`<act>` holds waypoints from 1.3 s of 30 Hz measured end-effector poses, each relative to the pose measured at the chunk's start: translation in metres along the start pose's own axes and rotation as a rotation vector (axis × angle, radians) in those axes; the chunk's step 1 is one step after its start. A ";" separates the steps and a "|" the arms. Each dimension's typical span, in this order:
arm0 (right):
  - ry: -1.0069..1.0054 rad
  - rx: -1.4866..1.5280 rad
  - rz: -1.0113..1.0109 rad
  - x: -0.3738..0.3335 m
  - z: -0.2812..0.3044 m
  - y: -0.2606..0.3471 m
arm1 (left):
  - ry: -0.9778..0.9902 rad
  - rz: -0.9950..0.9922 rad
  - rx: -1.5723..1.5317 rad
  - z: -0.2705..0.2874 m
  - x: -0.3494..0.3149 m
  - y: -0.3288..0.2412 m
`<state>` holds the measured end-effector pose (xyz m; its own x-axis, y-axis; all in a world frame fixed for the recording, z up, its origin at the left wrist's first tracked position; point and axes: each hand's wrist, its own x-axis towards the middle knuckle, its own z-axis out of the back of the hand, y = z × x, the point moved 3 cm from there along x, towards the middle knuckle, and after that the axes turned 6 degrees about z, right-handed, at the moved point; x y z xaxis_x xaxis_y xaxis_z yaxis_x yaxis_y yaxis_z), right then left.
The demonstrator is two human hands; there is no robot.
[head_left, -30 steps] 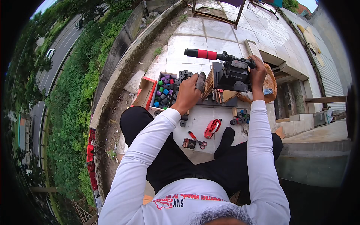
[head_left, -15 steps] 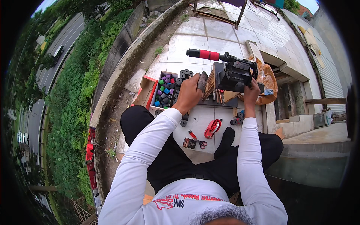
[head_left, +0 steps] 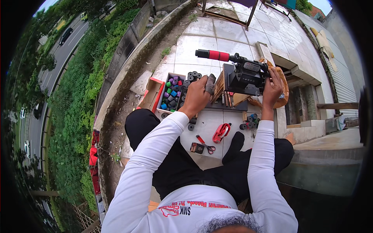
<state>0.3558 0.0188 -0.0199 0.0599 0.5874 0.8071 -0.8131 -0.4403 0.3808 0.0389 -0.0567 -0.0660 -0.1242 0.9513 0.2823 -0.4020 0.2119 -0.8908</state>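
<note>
A black machine (head_left: 244, 77) stands on a wooden stand (head_left: 220, 86); its shaft points left and carries a red sleeve (head_left: 218, 56). My right hand (head_left: 273, 87) grips the machine's right end, fingers bent over its edge. My left hand (head_left: 197, 96) is closed just left of the stand. Dark grey material (head_left: 210, 84) shows at its thumb; whether this is a covering or a held piece, I cannot tell. Beside this hand, several dark foam-like rolls (head_left: 190, 77) lie next to a box (head_left: 159, 101) of small coloured rolls (head_left: 169, 93).
A red open box (head_left: 152, 94) lies further left. Between my legs are a red tape dispenser (head_left: 221, 133), scissors (head_left: 211, 149), a red lighter (head_left: 200, 139) and a small dark pack (head_left: 197, 148). More rolls (head_left: 248, 123) sit right of my foot. An orange bag (head_left: 285, 95) is behind the machine.
My right hand has moved up and to the right, from the machine's lower right corner to its right end. The left hand stays in place beside the stand.
</note>
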 end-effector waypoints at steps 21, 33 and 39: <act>0.165 0.072 0.111 -0.044 -0.047 -0.042 | -0.004 -0.018 0.008 -0.001 0.001 0.003; 0.028 0.064 -0.065 -0.036 0.009 -0.004 | -0.011 0.000 -0.012 -0.002 0.000 0.001; 0.049 0.063 0.004 0.014 -0.011 -0.016 | -0.022 -0.020 -0.002 0.000 -0.001 0.004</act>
<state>0.3631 0.0416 -0.0197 0.0269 0.6174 0.7862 -0.7749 -0.4840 0.4066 0.0376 -0.0571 -0.0704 -0.1360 0.9417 0.3076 -0.4024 0.2312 -0.8858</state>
